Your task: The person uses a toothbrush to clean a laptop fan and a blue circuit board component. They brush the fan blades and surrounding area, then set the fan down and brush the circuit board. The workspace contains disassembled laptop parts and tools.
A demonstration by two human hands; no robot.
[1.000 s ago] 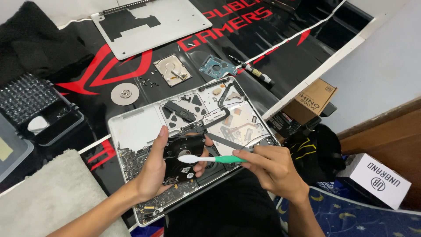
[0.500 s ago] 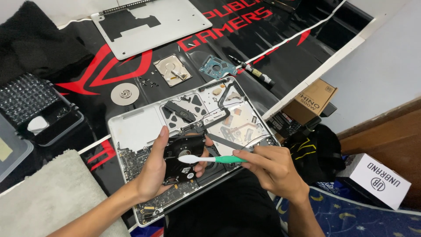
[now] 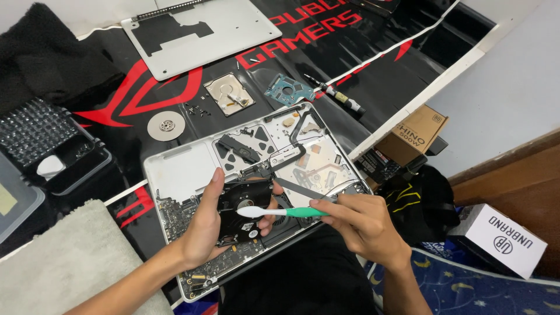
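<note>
Toothbrush (image 3: pixel 280 212), white head, green handle, pinched in right hand (image 3: pixel 364 224) fingers; left hand (image 3: pixel 207 224) fingers clasp black fan (image 3: pixel 242 213).

Count on bench: mostly singles, 2 hands, 2 boxes.

1 opened laptop chassis (image 3: pixel 181 169), 1 detached bottom cover (image 3: pixel 233 26), 1 black fan module (image 3: pixel 245 210), 1 toothbrush (image 3: pixel 280 212), 1 open hard drive (image 3: pixel 230 93), 1 loose platter (image 3: pixel 166 125), 1 green pcb (image 3: pixel 287 89), 1 screwdriver (image 3: pixel 338 96), 2 cardboard boxes: brown (image 3: pixel 417 133), white (image 3: pixel 506 239). Hands: 1 left hand (image 3: pixel 204 227) + 1 right hand (image 3: pixel 361 224). Loose screws near platter, too small to count.
</note>
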